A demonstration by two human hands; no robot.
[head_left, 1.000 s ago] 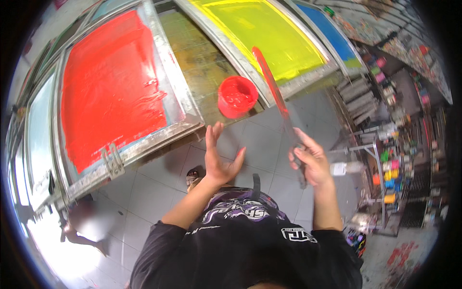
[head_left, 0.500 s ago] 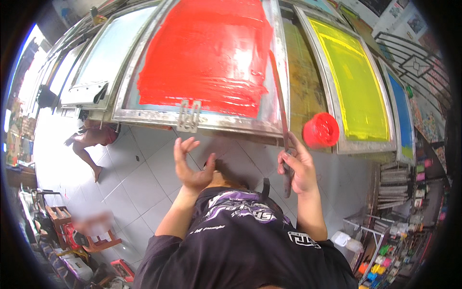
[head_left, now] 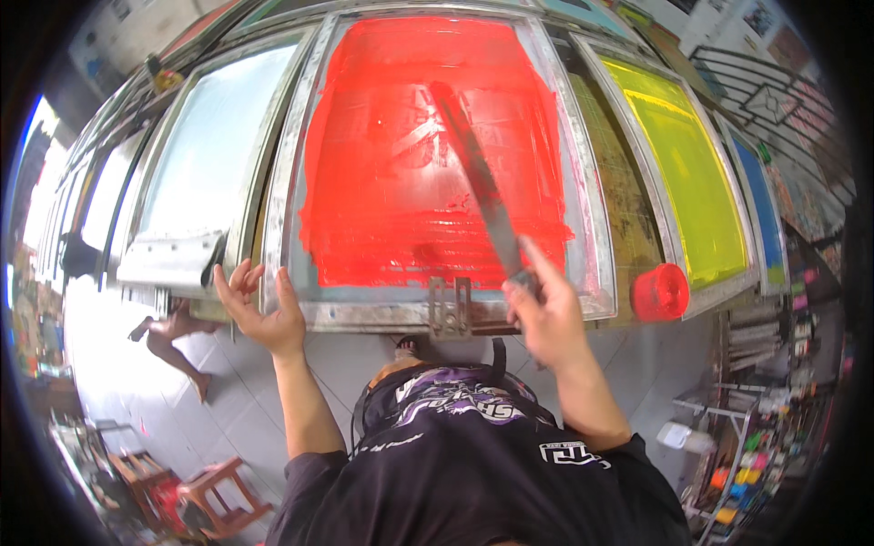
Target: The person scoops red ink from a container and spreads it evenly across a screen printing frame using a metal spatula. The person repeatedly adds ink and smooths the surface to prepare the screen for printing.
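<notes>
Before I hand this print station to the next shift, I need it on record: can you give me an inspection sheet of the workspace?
Surface: long print table carrying a row of framed screens.
Job's things: red-inked screen in a metal frame; long squeegee lying diagonally across its ink.
Clutter: red tub at the table's near edge; clear screen, yellow screen and blue screen alongside.
Grippers: right hand grips the squeegee's near end; left hand open, at the frame's near-left corner.
Cables: nothing seen.
Surroundings: tiled floor, wooden stool, shelf of coloured containers, another person's legs at left.
</notes>
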